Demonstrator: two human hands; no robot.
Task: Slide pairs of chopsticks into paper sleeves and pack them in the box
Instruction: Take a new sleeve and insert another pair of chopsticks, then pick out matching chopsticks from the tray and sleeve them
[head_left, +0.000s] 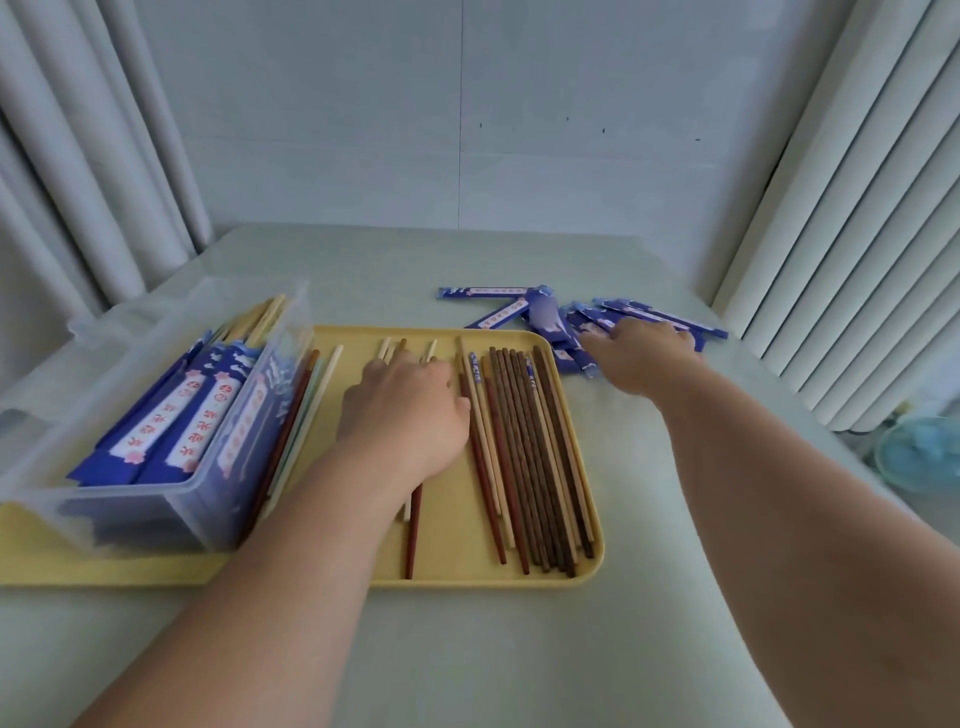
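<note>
Chopsticks (524, 457) lie loose on a yellow tray (452, 551) that sits on the pale green table (519, 654). Most of them are in a tight row along the tray's right side: dark brown, reddish and pale ones, all running roughly front to back. A few more lean against the clear plastic box (156, 514), which stands on the tray's left part. The box holds finished pairs in blue sleeves (182, 421), packed side by side with pale chopstick ends sticking out at the far end.

The left hand (405, 410) rests palm down in the middle of the tray, on top of a small group of chopsticks. Pale tips show beyond it and a reddish one sticks out below the wrist. Its fingers bend down out of sight behind the knuckles (so I cannot tell whether they are closed round the sticks or only pressing on them).

The right hand (644, 353) reaches past the tray's far right corner to a scattered pile of empty paper sleeves (662, 316) on the table. Its fingers are stretched out, close together, and lie on the pile.

White curtains (831, 208) hang on both sides.
</note>
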